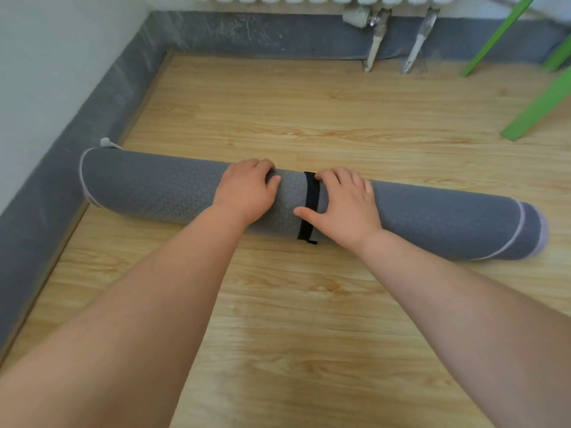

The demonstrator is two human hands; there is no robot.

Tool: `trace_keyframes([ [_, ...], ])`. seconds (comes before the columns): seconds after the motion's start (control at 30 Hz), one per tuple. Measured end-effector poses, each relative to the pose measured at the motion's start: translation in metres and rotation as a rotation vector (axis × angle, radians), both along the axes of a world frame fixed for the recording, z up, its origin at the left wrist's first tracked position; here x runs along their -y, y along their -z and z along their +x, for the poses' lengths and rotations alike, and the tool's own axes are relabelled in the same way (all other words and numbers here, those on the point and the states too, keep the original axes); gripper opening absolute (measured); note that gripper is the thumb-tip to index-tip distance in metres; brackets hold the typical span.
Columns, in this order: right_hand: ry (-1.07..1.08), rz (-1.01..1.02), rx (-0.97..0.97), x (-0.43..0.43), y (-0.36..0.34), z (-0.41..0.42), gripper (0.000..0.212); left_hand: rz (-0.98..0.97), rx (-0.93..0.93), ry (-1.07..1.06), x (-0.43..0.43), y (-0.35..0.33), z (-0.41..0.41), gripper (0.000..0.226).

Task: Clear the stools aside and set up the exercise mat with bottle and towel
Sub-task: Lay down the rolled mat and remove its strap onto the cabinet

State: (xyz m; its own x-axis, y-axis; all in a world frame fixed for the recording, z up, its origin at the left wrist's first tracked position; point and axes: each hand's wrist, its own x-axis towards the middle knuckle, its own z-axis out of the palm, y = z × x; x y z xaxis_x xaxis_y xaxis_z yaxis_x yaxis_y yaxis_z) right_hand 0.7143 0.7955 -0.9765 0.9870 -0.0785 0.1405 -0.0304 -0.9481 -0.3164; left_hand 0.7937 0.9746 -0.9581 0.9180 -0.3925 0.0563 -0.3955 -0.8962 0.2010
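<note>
Evidently soft, light and grippy, the mat (154,186) suits a mid-roll hold: the left hand (247,189) curls its fingers (265,164) over it, while the right hand (346,205) lies with fingers spread, thumb touching the strap (312,193), perhaps loosening it.

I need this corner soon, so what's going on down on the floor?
A person has both hands on a grey mat, rolled up and lying on the wooden floor. The left hand grips the roll; the right hand rests beside it, thumb and forefinger at the black strap round the middle. The strap is fastened, so nothing is unrolled yet. Green stool legs stand off to the right.
</note>
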Motion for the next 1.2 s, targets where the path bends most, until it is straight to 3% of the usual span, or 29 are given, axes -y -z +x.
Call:
trace_keyframes([
  [0.3, 0.057, 0.010, 0.035, -0.012, -0.009, 0.013, 0.032, -0.001, 0.151, 0.011, -0.001, -0.003, -0.011, 0.037],
  [0.5, 0.083, 0.195, -0.196, -0.014, -0.009, 0.012, 0.037, 0.047, 0.178, 0.091, -0.008, -0.008, -0.026, 0.025],
  [0.63, 0.110, 0.237, -0.300, -0.015, -0.016, 0.012, 0.029, -0.113, -0.086, 0.015, -0.013, -0.013, -0.030, 0.012],
  [0.77, 0.083, 0.285, -0.436, -0.020, -0.021, 0.014, 0.018, -0.133, -0.407, 0.019, -0.017, -0.018, -0.033, 0.066],
  [0.87, 0.055, 0.402, -0.635, -0.020, -0.022, 0.011, 0.036, -0.001, -0.763, 0.102, -0.021, -0.025, -0.034, 0.109],
  [0.97, -0.031, 0.387, -0.812, -0.016, -0.032, 0.006, 0.063, 0.378, -0.702, 0.229, -0.022, -0.024, -0.041, 0.134],
  [1.03, -0.151, 0.276, -0.962, -0.013, -0.040, 0.005, 0.084, 0.483, -0.635, 0.261, -0.022, -0.021, -0.046, 0.137],
  [1.13, -0.234, 0.175, -1.117, -0.014, -0.046, 0.004, 0.113, 0.418, -0.590, 0.255, -0.022, -0.021, -0.048, 0.130],
  [1.2, -0.226, 0.160, -1.116, -0.017, -0.047, 0.003, 0.115, 0.379, -0.536, 0.257, -0.022, -0.021, -0.051, 0.121],
])
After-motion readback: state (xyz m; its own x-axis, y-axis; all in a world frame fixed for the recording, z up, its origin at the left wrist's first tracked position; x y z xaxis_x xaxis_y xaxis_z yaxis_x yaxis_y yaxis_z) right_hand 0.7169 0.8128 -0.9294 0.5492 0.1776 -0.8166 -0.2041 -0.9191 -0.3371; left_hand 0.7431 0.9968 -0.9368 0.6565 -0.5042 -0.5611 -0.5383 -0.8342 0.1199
